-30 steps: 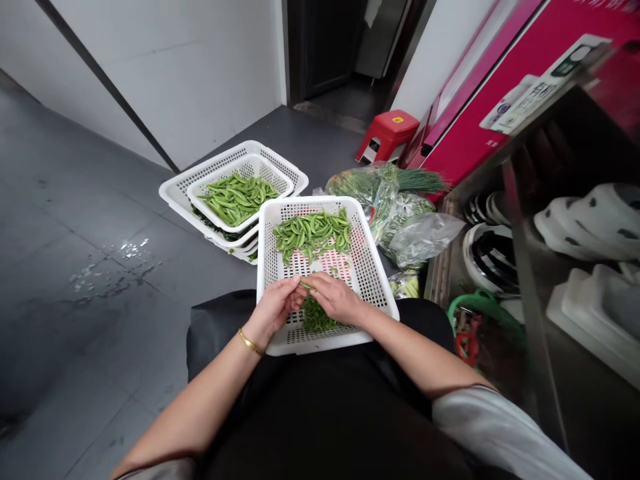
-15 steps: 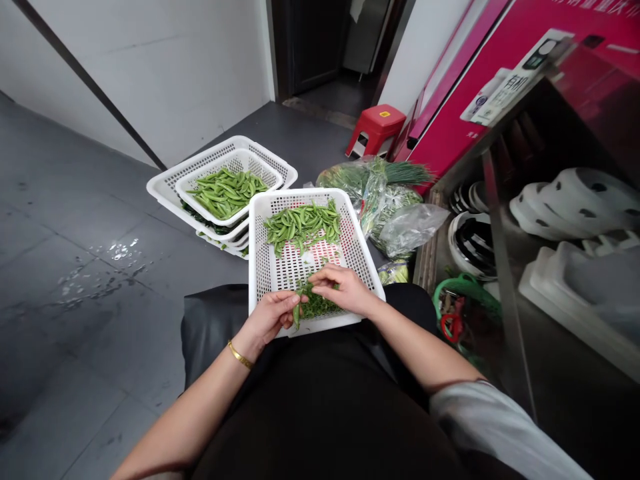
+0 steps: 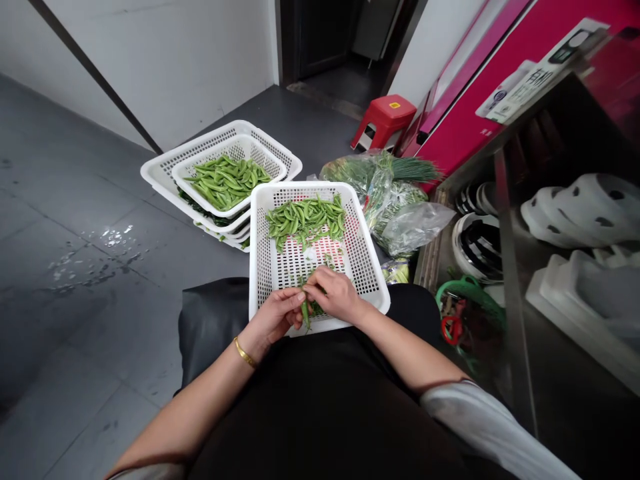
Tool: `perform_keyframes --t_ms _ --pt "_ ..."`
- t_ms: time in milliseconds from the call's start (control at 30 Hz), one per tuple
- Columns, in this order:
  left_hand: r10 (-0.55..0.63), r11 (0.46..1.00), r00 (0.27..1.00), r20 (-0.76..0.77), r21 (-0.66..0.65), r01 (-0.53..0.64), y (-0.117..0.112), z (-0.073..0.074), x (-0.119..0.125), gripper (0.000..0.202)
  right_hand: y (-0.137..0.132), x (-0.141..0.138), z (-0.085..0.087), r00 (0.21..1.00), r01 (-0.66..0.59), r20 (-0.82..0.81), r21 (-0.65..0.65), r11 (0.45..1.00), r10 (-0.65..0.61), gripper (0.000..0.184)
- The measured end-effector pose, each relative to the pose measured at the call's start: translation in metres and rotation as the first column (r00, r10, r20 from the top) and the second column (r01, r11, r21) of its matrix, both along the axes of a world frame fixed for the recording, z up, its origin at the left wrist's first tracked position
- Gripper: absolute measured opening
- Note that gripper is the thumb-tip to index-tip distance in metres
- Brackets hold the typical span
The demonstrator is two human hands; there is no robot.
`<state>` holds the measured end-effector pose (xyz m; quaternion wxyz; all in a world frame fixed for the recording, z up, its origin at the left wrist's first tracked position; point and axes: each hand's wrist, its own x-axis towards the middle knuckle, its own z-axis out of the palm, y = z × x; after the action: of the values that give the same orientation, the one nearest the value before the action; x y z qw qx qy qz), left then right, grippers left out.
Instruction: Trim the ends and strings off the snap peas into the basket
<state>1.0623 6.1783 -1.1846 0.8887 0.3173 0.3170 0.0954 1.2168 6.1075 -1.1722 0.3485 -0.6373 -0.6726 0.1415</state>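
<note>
My left hand (image 3: 277, 313), a gold bracelet at its wrist, pinches a green pea pod (image 3: 305, 316) that hangs down between thumb and fingers. Closed at the pod's upper end is my right hand (image 3: 336, 293), its fingertips touching those of the left. Both hands are over the near side of a white perforated basket (image 3: 255, 260) resting on my lap. A heap of pea pods (image 3: 307, 219) lies at the basket's far side. Green scraps, mostly covered by my right hand, lie at the near side.
Stacked white baskets (image 3: 155, 175) with more pods stand on the floor to the left. Bagged greens (image 3: 395, 200) lie beyond my basket to the right, before a red stool (image 3: 390, 113). A metal shelf (image 3: 510, 287) with white containers and a green basket (image 3: 443, 290) flank my right side.
My right hand has moved left and closed in on the pod's upper end beside my left fingers. The left hand still holds the pod. The view has shifted slightly.
</note>
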Motion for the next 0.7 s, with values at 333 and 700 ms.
perform_keyframes --t_ms 333,700 --pt "-0.051 0.996 0.999 0.004 0.066 0.051 0.003 0.007 -0.003 0.030 -0.003 0.021 0.018 0.962 -0.054 -0.271 -0.045 0.998 0.040 0.010" --pt "0.164 0.981 0.986 -0.030 -0.099 -0.167 -0.002 0.003 0.006 0.023 -0.003 0.009 0.005 0.974 0.001 0.225 0.052 0.999 -0.013 0.022"
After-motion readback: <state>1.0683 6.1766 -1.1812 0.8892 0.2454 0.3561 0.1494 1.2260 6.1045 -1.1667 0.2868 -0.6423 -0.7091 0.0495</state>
